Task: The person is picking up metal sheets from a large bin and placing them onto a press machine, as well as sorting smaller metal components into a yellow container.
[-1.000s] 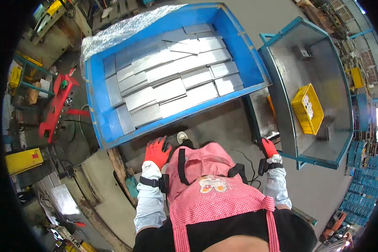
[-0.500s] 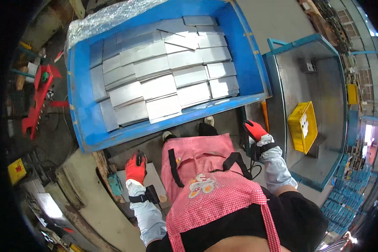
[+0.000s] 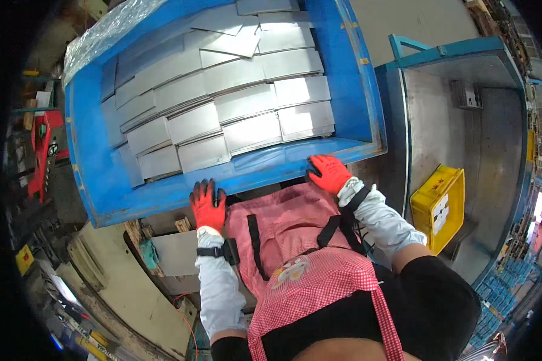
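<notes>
Pink checked apron nearest. Left hand, red glove with dark fingertips, at the bin's near rim; fingers slightly spread, nothing pinched. Right hand, also red-gloved, against the same rim further right; cannot tell whether it grips. Blue bin directly ahead. Flat grey metal plates inside, in overlapping rows, a few askew toward the back. To the right, yellow crate in a teal-edged metal trough. Clear plastic film over the bin's far left edge.
</notes>
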### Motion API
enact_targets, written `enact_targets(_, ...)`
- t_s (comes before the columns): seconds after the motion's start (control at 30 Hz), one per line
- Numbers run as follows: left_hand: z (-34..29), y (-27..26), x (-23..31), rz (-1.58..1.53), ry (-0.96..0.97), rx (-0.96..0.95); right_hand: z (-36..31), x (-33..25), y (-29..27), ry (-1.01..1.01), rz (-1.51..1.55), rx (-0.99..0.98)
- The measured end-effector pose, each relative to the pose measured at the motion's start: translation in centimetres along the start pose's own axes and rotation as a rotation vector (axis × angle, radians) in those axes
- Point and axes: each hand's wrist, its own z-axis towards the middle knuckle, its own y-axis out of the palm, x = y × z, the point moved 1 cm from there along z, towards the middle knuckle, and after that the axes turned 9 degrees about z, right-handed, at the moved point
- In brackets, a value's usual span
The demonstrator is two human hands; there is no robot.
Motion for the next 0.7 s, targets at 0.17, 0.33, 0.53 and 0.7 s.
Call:
enact_targets(0.17, 3.2, 4.3, 5.1, 0.217, -0.091, -0.106, -1.0, 3.4, -0.6, -0.034, -0.027, -0.060)
enact_targets(0.33, 7.4, 6.2, 4.5, 0.076, -0.256, -0.052, 1.9, 5.7, -1.2, -0.049, -0.030, -0.092)
enact_targets(0.53, 9.3, 8.4, 4.3, 0.179, -0.313, -0.173, 10.2, 6.8, 1.3, 0.001, -0.254, -0.306)
enact_targets(0.7, 10.3, 7.8, 4.7, 0.081, -0.366, -0.311, 17.7, 8.1, 7.7, -0.011, -0.536, -0.601)
